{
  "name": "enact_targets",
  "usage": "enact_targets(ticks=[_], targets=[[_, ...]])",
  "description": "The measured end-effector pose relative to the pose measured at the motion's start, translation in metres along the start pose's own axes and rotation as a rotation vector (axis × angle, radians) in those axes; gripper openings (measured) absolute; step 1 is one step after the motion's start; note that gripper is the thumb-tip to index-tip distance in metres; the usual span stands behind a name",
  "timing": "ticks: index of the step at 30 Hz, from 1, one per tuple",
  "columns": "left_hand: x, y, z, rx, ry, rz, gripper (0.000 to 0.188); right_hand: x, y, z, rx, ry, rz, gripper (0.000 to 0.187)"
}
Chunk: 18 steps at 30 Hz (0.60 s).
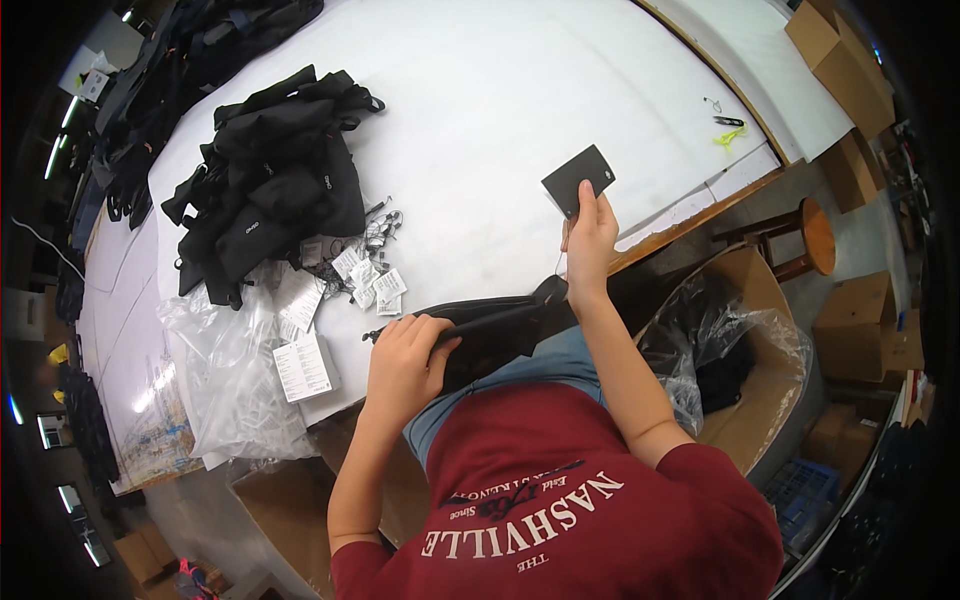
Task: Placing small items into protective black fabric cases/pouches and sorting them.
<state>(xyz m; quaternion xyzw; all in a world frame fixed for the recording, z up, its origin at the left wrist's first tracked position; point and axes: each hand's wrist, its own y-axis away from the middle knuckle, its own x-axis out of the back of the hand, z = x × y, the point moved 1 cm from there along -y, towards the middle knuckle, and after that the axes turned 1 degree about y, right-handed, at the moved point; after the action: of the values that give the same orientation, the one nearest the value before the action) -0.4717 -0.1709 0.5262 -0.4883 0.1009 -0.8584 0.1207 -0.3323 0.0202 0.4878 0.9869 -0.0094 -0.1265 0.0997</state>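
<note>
My left hand (405, 362) is closed on one end of a black fabric bag (490, 318), which hangs over the table's near edge at my lap. Raised to the right, my right hand (592, 235) pinches a dark hang tag (575, 180) between thumb and fingers. A thin string runs down from around that hand toward the right end of the bag; its exact attachment is too small to tell. Left of the bag, several white tags (372, 280) with dark strings lie loosely on the table.
A heap of black bags (285, 170) covers the table's left side. Nearby are a clear plastic bag (225, 360) and a white printed block (306, 368). A small black tool (728, 121) lies far right. Beside me stand a lined carton (740, 280) and a wooden stool (818, 238).
</note>
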Motion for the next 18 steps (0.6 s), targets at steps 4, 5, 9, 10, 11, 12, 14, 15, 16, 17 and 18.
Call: enact_targets(ticks=[4, 5, 9, 10, 11, 12, 14, 15, 16, 17, 18], targets=[[0.006, 0.003, -0.003, 0.038, -0.018, -0.006, 0.015, 0.017, -0.024, 0.008, 0.149, 0.091, -0.135, 0.030], [0.008, 0.004, -0.003, 0.071, -0.012, -0.030, 0.016, 0.021, -0.028, 0.010, 0.150, 0.162, -0.248, 0.030], [0.008, 0.012, 0.000, 0.104, 0.037, -0.100, 0.019, 0.013, 0.020, -0.021, 0.174, 0.428, -0.709, 0.028], [0.007, 0.011, 0.003, 0.040, 0.071, -0.088, 0.019, 0.011, 0.036, -0.029, 0.131, 0.581, -0.814, 0.027], [0.003, 0.014, 0.002, 0.067, 0.123, -0.114, 0.021, 0.013, 0.042, -0.031, 0.187, 0.819, -0.892, 0.029], [0.001, 0.013, 0.007, 0.074, 0.153, -0.085, 0.022, 0.013, 0.044, -0.035, 0.263, 1.037, -1.019, 0.033], [0.001, 0.013, 0.010, -0.105, 0.077, -0.111, 0.021, 0.018, 0.051, -0.020, 0.379, 1.161, -1.137, 0.035], [-0.004, 0.018, 0.010, -0.103, 0.127, -0.132, 0.021, 0.024, 0.055, -0.013, 0.381, 1.155, -1.155, 0.035], [-0.007, 0.022, 0.007, -0.089, 0.119, -0.127, 0.021, 0.030, 0.058, -0.003, 0.409, 1.167, -1.262, 0.033], [-0.009, 0.026, 0.005, -0.075, 0.151, -0.225, 0.020, 0.033, 0.061, 0.001, 0.438, 1.178, -1.367, 0.032], [-0.011, 0.031, 0.002, -0.054, 0.181, -0.318, 0.019, 0.031, 0.062, 0.000, 0.445, 1.170, -1.390, 0.032]])
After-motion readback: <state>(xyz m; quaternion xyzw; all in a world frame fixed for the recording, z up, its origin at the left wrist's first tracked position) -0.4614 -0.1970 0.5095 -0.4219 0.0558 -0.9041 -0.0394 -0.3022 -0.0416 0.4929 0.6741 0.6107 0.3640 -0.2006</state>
